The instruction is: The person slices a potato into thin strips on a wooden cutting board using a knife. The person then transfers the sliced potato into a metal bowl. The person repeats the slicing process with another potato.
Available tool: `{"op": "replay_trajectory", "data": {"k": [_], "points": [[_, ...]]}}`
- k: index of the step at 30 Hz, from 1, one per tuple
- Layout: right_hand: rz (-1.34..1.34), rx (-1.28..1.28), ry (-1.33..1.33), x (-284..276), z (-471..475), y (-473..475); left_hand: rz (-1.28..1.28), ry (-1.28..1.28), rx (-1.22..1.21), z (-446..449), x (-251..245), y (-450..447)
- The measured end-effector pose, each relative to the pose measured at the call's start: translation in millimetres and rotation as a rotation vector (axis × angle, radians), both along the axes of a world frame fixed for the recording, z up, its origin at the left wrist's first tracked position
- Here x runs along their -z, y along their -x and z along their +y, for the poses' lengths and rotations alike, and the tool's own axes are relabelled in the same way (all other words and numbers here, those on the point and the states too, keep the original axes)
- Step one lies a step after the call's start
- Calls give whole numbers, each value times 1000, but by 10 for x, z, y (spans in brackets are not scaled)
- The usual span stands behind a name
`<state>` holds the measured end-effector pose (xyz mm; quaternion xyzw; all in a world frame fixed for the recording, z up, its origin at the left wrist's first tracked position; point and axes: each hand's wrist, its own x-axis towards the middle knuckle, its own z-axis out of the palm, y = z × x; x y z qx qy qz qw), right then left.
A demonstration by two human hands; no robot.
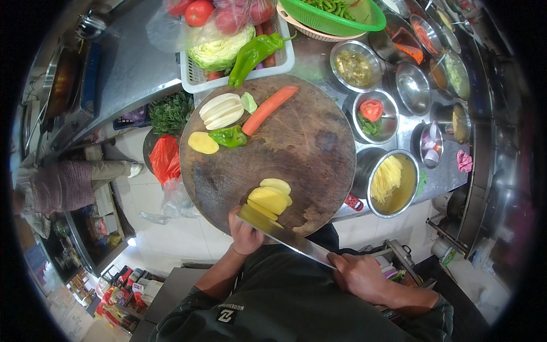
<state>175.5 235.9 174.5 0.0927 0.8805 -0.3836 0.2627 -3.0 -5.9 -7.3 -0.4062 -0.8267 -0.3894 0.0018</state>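
Note:
A large round wooden chopping block [316, 162] lies before me. My right hand [359, 275] grips the handle of a kitchen cleaver [290, 239]. Its blade slants up to the left, against the near side of a fanned stack of potato slices [269, 199]. My left hand [245, 233] is at the blade's far end, by the slices; its fingers are partly behind the blade, so I cannot tell whether it holds anything. Farther up the block lie a peeled carrot [271, 110], a pale ridged vegetable piece [222, 111], a green pepper piece [228, 136] and a cut potato piece [203, 142].
A white plastic basket [186, 77] with cabbage and a long green pepper [256, 55] borders the block's far edge. Metal bowls stand at right, one with shredded potato [386, 177] in water, another with tomato [371, 110]. A person [64, 186] is at far left.

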Motion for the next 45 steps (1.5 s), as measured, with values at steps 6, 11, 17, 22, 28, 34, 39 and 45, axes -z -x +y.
{"op": "replay_trajectory", "data": {"k": [6,11,17,22,28,34,39,45], "points": [[89,44,15,511,-155,162,0,-69,-11,8,-23,9],[138,45,-24,510,-156,167,-50,-35,26,-64,-34,5],[98,-2,-27,139,-58,59,35,61,14,-119,57,-34],[-7,-16,-41,-81,7,-51,37,63,53,-160,114,-25],[-40,-46,-44,-112,18,-76,19,26,58,-124,50,6],[-22,-53,-54,42,-41,-42,55,42,38,-71,-12,11],[66,9,-52,505,-187,190,-14,-15,6,-43,-63,18],[85,1,-26,185,-83,68,39,34,4,-87,21,-26]]}}
